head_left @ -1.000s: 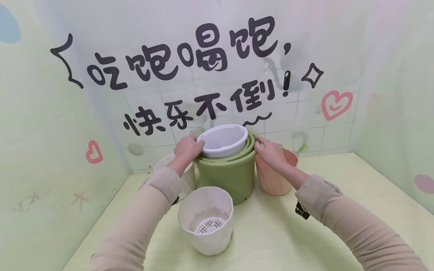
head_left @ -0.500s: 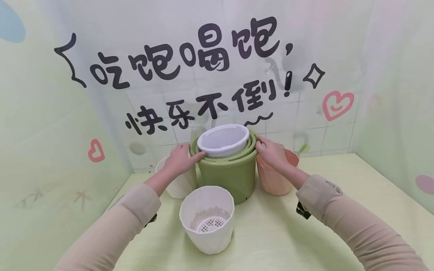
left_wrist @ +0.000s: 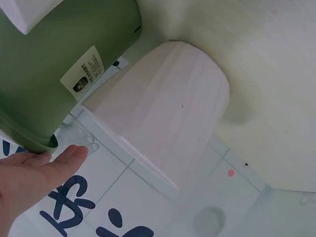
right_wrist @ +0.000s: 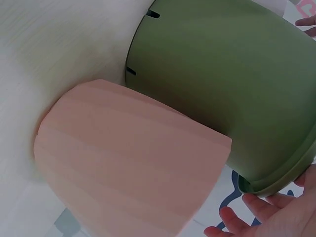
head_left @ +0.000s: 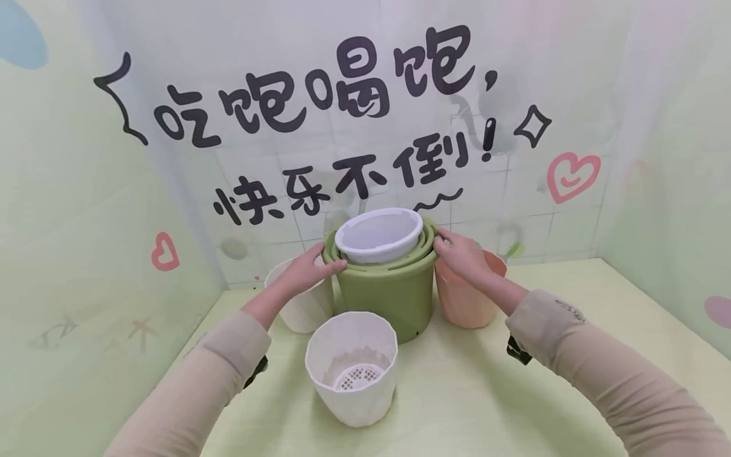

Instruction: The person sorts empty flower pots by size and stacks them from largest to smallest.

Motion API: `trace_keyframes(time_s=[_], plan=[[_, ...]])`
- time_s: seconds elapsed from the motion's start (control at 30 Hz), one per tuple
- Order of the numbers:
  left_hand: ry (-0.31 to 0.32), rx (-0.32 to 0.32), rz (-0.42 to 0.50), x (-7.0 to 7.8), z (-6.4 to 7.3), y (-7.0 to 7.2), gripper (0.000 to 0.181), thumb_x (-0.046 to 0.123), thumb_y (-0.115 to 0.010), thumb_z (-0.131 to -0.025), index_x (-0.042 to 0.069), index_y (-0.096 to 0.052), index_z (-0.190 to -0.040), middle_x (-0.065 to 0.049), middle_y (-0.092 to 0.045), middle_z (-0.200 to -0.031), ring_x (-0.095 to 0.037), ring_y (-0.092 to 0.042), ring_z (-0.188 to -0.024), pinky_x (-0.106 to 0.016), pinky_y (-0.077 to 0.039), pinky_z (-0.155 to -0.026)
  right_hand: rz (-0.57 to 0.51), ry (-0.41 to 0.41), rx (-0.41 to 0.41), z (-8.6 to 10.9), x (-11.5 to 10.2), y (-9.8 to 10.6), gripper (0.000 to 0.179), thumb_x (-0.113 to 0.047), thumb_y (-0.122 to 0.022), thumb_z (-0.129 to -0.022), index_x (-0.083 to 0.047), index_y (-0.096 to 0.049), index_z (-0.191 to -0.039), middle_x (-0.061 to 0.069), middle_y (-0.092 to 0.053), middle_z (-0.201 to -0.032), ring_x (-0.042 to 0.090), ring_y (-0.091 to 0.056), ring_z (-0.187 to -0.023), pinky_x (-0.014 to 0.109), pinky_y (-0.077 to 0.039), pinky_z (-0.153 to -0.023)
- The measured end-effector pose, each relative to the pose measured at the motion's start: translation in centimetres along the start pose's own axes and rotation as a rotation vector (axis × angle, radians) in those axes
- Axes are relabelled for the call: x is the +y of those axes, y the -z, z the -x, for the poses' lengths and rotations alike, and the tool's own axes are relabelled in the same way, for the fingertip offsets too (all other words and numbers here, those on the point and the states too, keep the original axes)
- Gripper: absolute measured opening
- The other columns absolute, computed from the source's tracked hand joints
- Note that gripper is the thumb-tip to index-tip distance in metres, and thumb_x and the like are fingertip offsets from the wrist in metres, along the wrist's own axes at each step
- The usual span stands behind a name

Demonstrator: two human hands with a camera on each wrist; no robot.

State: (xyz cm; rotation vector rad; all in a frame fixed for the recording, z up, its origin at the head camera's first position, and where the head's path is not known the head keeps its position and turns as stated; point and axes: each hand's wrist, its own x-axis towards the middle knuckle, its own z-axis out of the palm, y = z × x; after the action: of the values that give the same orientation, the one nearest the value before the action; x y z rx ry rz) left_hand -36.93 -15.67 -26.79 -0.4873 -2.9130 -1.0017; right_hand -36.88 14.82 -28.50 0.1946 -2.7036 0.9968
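Observation:
A large green flowerpot [head_left: 394,298] stands at the back with another green rim nested in its mouth. A white pot [head_left: 379,235] sits tilted on top inside the nest. My left hand [head_left: 305,273] holds the large pot's left rim, thumb over the edge and fingers beneath the lip. On the opposite side, my right hand [head_left: 464,257] grips the rim, its fingers [right_wrist: 261,207] under the lip in the right wrist view. A white faceted pot [left_wrist: 163,108] stands beside the left hand. Below the right hand is a pink pot [head_left: 465,301].
In front of the green stack, another white pot [head_left: 351,403] with a perforated bottom stands on the pale wooden table [head_left: 451,406]. A printed wall sheet [head_left: 365,63] with black lettering rises close behind the stack, and green panels [head_left: 74,254] flank the table.
My left hand has moved from beside the top white pot outward to the left, onto the large green flowerpot's rim. The right hand stays at the right rim; the pots keep their places.

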Motion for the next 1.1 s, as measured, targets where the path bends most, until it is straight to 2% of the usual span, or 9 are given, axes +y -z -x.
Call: trace_keyframes(time_s=[0.17, 0.27, 0.33, 0.53, 0.63, 0.77, 0.87, 0.97, 1.1], plan=[[0.028, -0.038, -0.069, 0.5, -0.1, 0.6, 0.075, 0.047, -0.057, -0.085, 0.011, -0.028, -0.144, -0.022, -0.038, -0.140, -0.038, -0.034, -0.129, -0.050, -0.028, -0.105, -0.037, 0.069, -0.107, -0.1, 0.5, 1.4, 0.049, -0.031, -0.035, -0.096, -0.008, -0.037, -0.140, 0.018, -0.039, -0.140, 0.037, -0.037, -0.128, 0.051, -0.029, -0.105], [0.049, -0.056, -0.080, 0.8, -0.1, 0.8, 0.077, 0.049, -0.058, -0.084, 0.011, -0.027, -0.144, -0.022, -0.036, -0.141, -0.038, -0.032, -0.131, -0.050, -0.028, -0.106, -0.021, 0.107, -0.147, 0.0, 1.4, 2.7, 0.051, -0.030, -0.037, -0.097, -0.002, -0.035, -0.139, 0.020, -0.036, -0.142, 0.039, -0.030, -0.131, 0.051, -0.023, -0.108], [0.063, -0.059, -0.090, 0.9, 0.0, 1.0, 0.079, 0.049, -0.057, -0.084, 0.010, -0.025, -0.145, -0.022, -0.034, -0.142, -0.038, -0.031, -0.131, -0.051, -0.027, -0.106, 0.010, 0.117, -0.133, 0.0, 2.1, 3.4, 0.051, -0.029, -0.038, -0.097, 0.001, -0.036, -0.138, 0.022, -0.036, -0.141, 0.040, -0.031, -0.130, 0.052, -0.024, -0.107], [0.101, -0.063, -0.093, 1.0, 0.1, 1.2, 0.082, 0.051, -0.056, -0.084, 0.010, -0.021, -0.146, -0.022, -0.030, -0.144, -0.038, -0.027, -0.133, -0.051, -0.025, -0.107, 0.018, 0.017, -0.102, -0.1, 5.2, 5.0, 0.054, -0.029, -0.041, -0.095, 0.004, -0.035, -0.137, 0.030, -0.036, -0.137, 0.044, -0.036, -0.125, 0.055, -0.030, -0.102], [0.104, -0.065, -0.094, 1.1, 0.1, 1.1, 0.083, 0.052, -0.056, -0.084, 0.010, -0.020, -0.146, -0.022, -0.030, -0.144, -0.037, -0.027, -0.133, -0.050, -0.025, -0.107, 0.021, -0.040, -0.129, 0.2, 7.2, 5.2, 0.058, -0.030, -0.043, -0.094, 0.006, -0.032, -0.137, 0.033, -0.035, -0.136, 0.046, -0.035, -0.124, 0.056, -0.034, -0.099], [0.090, -0.063, -0.107, 1.1, 0.0, 1.1, 0.082, 0.052, -0.056, -0.084, 0.011, -0.021, -0.146, -0.022, -0.032, -0.143, -0.038, -0.030, -0.132, -0.050, -0.027, -0.107, -0.022, -0.125, -0.226, 0.9, 9.2, 4.9, 0.062, -0.028, -0.044, -0.093, 0.006, -0.024, -0.140, 0.034, -0.042, -0.128, 0.040, -0.053, -0.101, 0.045, -0.051, -0.076], [0.079, -0.069, -0.112, 1.2, 0.0, 1.1, 0.081, 0.052, -0.056, -0.084, 0.012, -0.022, -0.146, -0.022, -0.034, -0.142, -0.038, -0.031, -0.131, -0.050, -0.028, -0.106, -0.110, -0.204, -0.314, 1.5, 10.0, 4.6, 0.064, -0.023, -0.043, -0.092, 0.004, -0.015, -0.143, 0.033, -0.046, -0.121, 0.024, -0.059, -0.075, 0.033, -0.051, -0.058], [0.073, -0.071, -0.111, 1.2, 0.0, 1.1, 0.079, 0.052, -0.056, -0.084, 0.014, -0.023, -0.146, -0.022, -0.035, -0.141, -0.037, -0.032, -0.130, -0.050, -0.029, -0.106, -0.219, -0.247, -0.349, 1.9, 10.3, 4.3, 0.066, -0.015, -0.041, -0.090, 0.003, -0.008, -0.144, 0.032, -0.049, -0.116, 0.015, -0.061, -0.060, 0.030, -0.052, -0.053], [0.079, -0.070, -0.113, 1.2, 0.0, 1.2, 0.079, 0.051, -0.056, -0.085, 0.014, -0.023, -0.146, -0.022, -0.036, -0.141, -0.037, -0.033, -0.130, -0.049, -0.029, -0.106, -0.319, -0.270, -0.346, 1.8, 10.3, 3.9, 0.070, -0.007, -0.040, -0.085, 0.002, -0.004, -0.144, 0.017, -0.056, -0.083, 0.012, -0.059, -0.051, 0.029, -0.053, -0.052]])
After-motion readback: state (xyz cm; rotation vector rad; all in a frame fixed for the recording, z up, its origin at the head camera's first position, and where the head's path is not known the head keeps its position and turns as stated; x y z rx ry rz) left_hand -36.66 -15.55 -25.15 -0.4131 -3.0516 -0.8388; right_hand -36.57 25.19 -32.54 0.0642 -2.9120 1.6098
